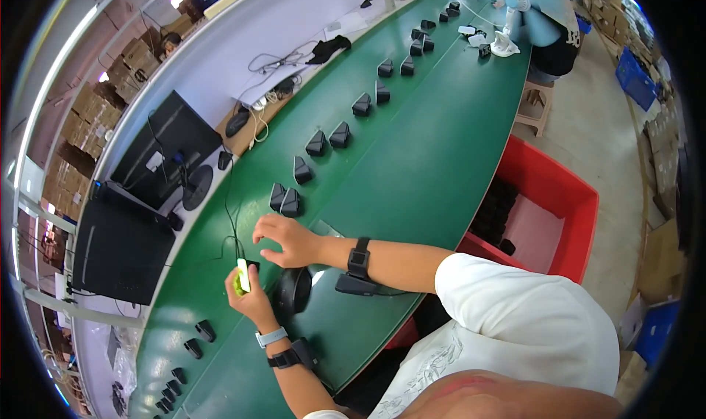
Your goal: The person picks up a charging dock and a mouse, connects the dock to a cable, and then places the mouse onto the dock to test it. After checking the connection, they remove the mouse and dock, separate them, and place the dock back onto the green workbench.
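My left hand (250, 301) is closed around a small white and yellow-green object (243, 276), held upright over the green table; its exact kind I cannot make out. Dark cables run down to the spot beside it. Just to the right, my right hand (288, 242) is held over the table with thumb and fingers curved apart and nothing visible between them. Closest beyond it stand two black wedge-shaped housings (291, 202). A round black object (293, 290) sits between my two forearms, partly hidden by my left hand and wrist.
The green table (412, 154) carries a long row of similar black housings (316, 143). Monitors (168, 151) line the left side. At right is a red bin (548, 191) holding black parts. A fan (507, 22) stands at the far end, near a seated person (553, 37).
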{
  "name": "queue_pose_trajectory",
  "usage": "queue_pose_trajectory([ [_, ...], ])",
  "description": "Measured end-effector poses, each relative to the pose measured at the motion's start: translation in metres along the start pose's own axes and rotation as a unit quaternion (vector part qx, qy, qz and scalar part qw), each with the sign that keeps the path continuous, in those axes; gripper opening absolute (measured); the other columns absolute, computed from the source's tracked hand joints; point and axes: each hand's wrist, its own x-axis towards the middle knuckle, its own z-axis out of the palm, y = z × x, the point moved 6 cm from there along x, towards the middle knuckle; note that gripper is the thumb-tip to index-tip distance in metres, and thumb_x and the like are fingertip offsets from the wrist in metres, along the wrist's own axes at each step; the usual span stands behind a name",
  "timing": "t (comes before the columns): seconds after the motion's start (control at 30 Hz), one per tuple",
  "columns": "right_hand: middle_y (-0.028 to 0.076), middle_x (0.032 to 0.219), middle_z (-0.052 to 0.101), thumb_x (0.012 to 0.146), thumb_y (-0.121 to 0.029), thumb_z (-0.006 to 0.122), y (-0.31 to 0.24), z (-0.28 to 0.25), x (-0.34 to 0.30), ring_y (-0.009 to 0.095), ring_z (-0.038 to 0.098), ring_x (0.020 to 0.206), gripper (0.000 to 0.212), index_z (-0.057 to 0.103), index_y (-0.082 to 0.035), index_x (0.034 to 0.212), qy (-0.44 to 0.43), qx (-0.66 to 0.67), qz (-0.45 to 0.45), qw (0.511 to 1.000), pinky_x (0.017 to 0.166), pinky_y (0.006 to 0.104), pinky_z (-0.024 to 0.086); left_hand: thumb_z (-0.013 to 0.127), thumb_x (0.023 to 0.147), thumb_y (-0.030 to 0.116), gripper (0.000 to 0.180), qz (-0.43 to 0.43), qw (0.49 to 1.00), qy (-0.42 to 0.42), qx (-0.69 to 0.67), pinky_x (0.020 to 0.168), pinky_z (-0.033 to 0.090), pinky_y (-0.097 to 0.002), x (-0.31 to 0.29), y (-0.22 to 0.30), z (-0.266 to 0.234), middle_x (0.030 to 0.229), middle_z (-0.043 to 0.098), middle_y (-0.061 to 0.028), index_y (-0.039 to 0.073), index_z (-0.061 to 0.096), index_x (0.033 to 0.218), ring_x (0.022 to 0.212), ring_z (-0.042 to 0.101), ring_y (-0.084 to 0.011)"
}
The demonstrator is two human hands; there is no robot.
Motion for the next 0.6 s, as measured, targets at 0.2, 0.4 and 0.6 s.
queue_pose_trajectory([
  [0.2, 0.009, 0.119, 0.06, 0.081, -0.012, 0.07, -0.008, 0.008, 0.0, 0.034, 0.051, 0.117, 0.027, 0.065, -0.008, 0.107, 0.005, -0.086, -0.072, 0.994, 0.1, 0.0466, 0.043, 0.083, 0.086, 0.009, 0.023, 0.064, 0.995, -0.047, 0.054, 0.079, 0.053, -0.0305, -0.004, 0.005, 0.003, 0.094, 0.073, -0.008, -0.002, 0.07, 0.102, 0.084, 0.064, -0.0143],
  [0.4, 0.007, 0.116, 0.064, 0.082, -0.012, 0.069, 0.006, 0.019, -0.003, 0.03, 0.053, 0.118, 0.021, 0.069, -0.008, 0.103, -0.056, -0.082, -0.047, 0.994, 0.098, 0.0452, 0.041, 0.084, 0.081, 0.004, 0.026, 0.087, 0.991, -0.084, 0.064, 0.083, 0.053, -0.0352, -0.002, 0.005, 0.009, 0.103, 0.072, -0.0121, 0.0, 0.067, 0.101, 0.089, 0.067, -0.0238],
  [0.6, 0.005, 0.117, 0.066, 0.083, -0.011, 0.069, 0.008, 0.024, -0.005, 0.027, 0.053, 0.118, 0.02, 0.069, -0.009, 0.103, -0.066, -0.079, -0.047, 0.994, 0.097, 0.0446, 0.041, 0.085, 0.08, 0.005, 0.028, 0.095, 0.991, -0.07, 0.07, 0.083, 0.053, -0.0355, -0.002, 0.004, 0.007, 0.104, 0.072, -0.0128, 0.001, 0.066, 0.101, 0.091, 0.068, -0.0247],
])
